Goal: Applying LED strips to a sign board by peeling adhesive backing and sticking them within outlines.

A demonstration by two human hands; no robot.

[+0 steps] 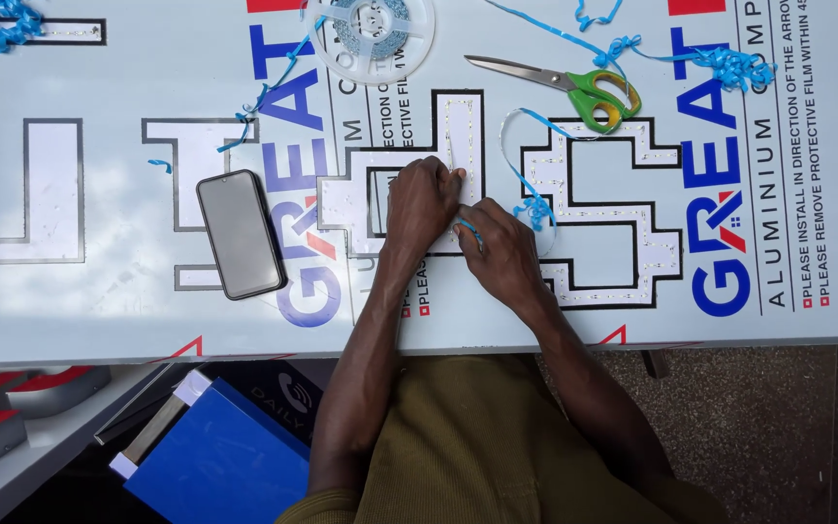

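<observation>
- Hands meet near the middle of the desk, over a white cut-out letter shape outlined in black.
- Left hand lies flat on that shape, its fingers pressed together and bearing down on a thin strip of tiny lights that runs along the shape's far arm.
- Right hand sits just beside it, touching it, with fingers pinching a piece of blue backing tape close to the left hand.
- More blue tape loops away to the right, over a second cut-out shape that already carries rows of lights.
- Scissors with green and yellow handles lie shut at the far side, right of the hands.
- Clear plastic reel rests at the far edge, well apart from both hands.
- Black phone, screen dark, lies face up to the left of the left hand, near but not touching.
- Curls of peeled blue tape are scattered along the far right and far left corners.
- Blue box sits below the desk's near edge, to the left of the person.
</observation>
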